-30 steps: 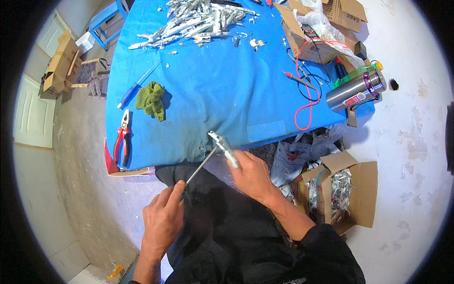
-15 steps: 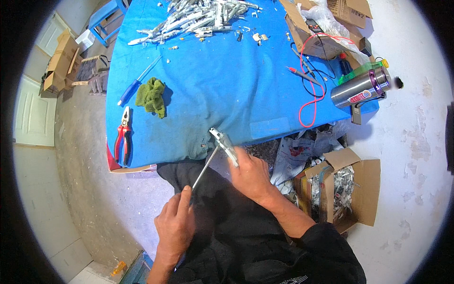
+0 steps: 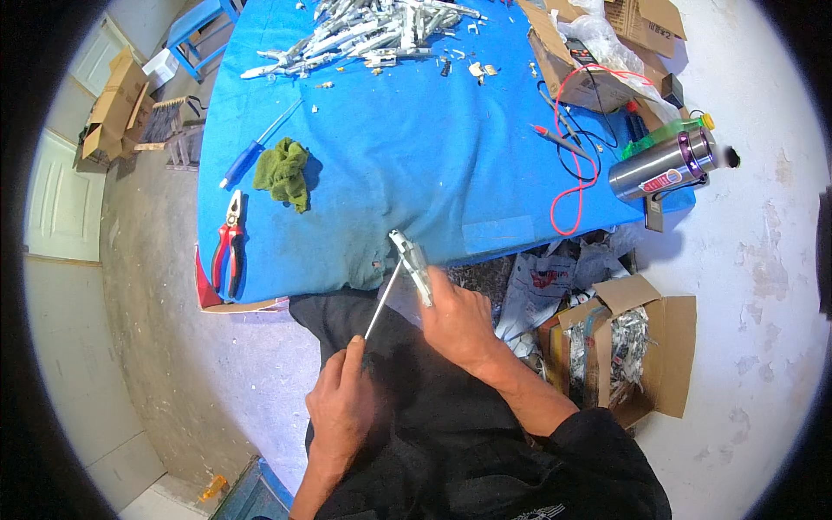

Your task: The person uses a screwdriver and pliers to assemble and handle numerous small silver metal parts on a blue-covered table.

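My left hand [image 3: 341, 397] is closed around the handle of a screwdriver [image 3: 381, 303]; the handle is hidden in my fist. Its thin metal shaft points up and to the right, with the tip against or very close to a slim white and silver part [image 3: 411, 260]. That narrow part is pinched by my right hand [image 3: 461, 322] at its lower end, just over the table's front edge. What the part belongs to I cannot make out. At the back of the table lies a heap of similar slim white pieces [image 3: 364, 35].
On the blue-covered table [image 3: 364, 147] lie red-handled pliers [image 3: 229, 247], a blue-handled screwdriver [image 3: 247, 160], a green cloth [image 3: 282, 175], red and black probe leads [image 3: 555, 204] and a steel flask [image 3: 659, 165]. An open carton of scrap [image 3: 672, 355] stands below right.
My left hand has moved right, and the screwdriver shaft now stands steeper against the slim part. My right hand keeps its grip almost in place. The view has shifted slightly.
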### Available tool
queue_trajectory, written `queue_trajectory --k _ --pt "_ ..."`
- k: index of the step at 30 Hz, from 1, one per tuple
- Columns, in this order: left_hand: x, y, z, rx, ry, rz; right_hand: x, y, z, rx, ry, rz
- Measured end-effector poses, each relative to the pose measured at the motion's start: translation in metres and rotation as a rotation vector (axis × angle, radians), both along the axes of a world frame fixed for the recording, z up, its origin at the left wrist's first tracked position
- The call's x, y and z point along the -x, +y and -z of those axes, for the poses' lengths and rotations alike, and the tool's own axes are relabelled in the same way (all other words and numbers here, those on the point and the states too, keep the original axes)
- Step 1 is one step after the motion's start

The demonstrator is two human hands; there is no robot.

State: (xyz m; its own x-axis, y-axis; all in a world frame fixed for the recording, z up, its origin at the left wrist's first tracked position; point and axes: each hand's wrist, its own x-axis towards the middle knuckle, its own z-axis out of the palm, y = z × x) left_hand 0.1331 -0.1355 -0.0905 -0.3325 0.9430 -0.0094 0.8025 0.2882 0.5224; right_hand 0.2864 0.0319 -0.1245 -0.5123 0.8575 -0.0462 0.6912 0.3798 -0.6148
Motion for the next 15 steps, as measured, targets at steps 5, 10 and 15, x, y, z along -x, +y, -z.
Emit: queue_trajectory --k 5,10,15 --pt "0.031 0.003 -0.016 0.009 0.075 0.128 -0.005 0.006 0.002 -0.102 -0.070 -0.094" --pt "0.060 0.023 -0.048 0.042 0.261 0.293 -0.008 0.013 -0.009 -0.086 -0.122 -0.148" --pt "0.070 0.040 -0.079 0.068 0.434 0.417 -0.010 0.015 -0.007 -0.227 -0.156 -0.204"
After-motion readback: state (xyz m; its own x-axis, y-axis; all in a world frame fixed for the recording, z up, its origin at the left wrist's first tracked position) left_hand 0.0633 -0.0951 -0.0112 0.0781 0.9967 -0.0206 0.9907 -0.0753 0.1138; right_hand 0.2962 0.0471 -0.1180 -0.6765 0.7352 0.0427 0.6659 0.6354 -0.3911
